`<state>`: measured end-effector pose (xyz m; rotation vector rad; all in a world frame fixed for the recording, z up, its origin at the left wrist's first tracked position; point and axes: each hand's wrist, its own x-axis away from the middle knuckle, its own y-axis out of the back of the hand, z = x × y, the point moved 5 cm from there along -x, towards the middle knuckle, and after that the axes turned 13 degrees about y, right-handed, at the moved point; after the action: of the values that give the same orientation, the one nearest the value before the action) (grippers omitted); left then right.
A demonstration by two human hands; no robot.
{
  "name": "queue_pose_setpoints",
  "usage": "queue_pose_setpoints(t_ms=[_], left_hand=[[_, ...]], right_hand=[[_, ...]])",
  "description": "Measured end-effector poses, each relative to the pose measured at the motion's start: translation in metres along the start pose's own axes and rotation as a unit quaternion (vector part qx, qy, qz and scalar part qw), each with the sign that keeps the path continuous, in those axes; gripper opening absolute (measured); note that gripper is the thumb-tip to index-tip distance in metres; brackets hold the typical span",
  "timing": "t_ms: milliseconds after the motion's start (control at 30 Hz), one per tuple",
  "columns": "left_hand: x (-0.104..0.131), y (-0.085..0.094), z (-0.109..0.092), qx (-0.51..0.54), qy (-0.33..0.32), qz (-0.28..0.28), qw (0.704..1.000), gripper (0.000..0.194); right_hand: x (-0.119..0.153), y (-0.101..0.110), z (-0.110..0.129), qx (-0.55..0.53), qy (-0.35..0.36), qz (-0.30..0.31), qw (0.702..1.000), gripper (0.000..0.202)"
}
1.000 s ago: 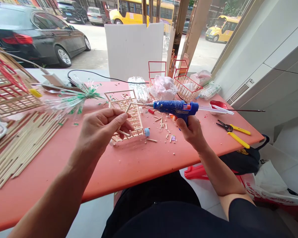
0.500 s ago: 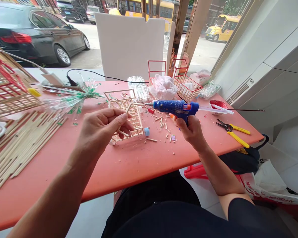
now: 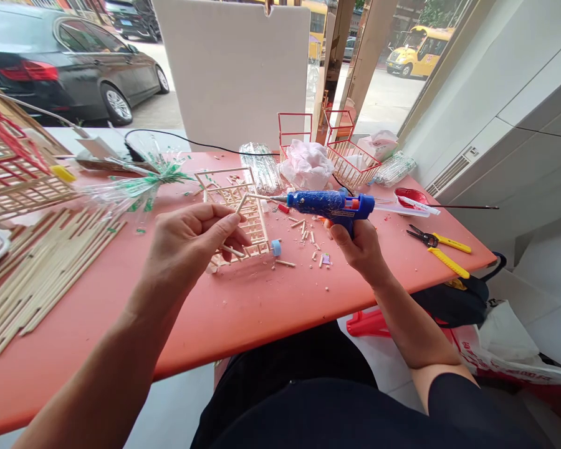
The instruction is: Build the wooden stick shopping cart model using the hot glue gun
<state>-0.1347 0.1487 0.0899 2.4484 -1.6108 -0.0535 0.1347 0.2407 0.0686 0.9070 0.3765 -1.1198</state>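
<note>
Between thumb and fingers, my left hand pinches a short wooden stick, whose upper end points toward the glue gun's nozzle. My right hand is wrapped round the handle of a blue glue gun, held level with its tip at or very near the stick's upper end; contact is hard to tell. Behind my left hand, partly hidden by it, a wooden stick frame with a light blue cap at its corner lies on the pink table.
Long wooden sticks lie at the left, near a red and wooden frame. Cut stick pieces are scattered mid-table. Yellow-handled pliers and a red bowl are at the right. A black cable crosses the back.
The glue gun has shifted very slightly to the left. A white board behind the table appears larger and further left. My left hand is almost unmoved.
</note>
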Motion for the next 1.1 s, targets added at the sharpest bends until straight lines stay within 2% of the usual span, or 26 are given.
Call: queue_pose_setpoints(t_ms=[267,667,933,1100], left_hand=[[-0.001,0.001,-0.001,-0.001,-0.009,0.000,1.000,0.023],[0.000,0.002,-0.001,-0.005,0.004,0.005,1.000,0.026],[0.003,-0.001,-0.003,0.007,0.000,0.007,1.000,0.023],[0.003,-0.001,-0.002,0.019,0.001,0.018,1.000,0.020]], right_hand=[[-0.003,0.003,0.009,-0.004,-0.006,0.018,1.000,0.066],[0.002,0.000,-0.010,0.017,-0.014,0.003,1.000,0.065],[0.001,0.006,0.001,0.022,-0.006,0.005,1.000,0.062],[-0.001,0.004,0.005,0.008,0.024,0.008,1.000,0.062]])
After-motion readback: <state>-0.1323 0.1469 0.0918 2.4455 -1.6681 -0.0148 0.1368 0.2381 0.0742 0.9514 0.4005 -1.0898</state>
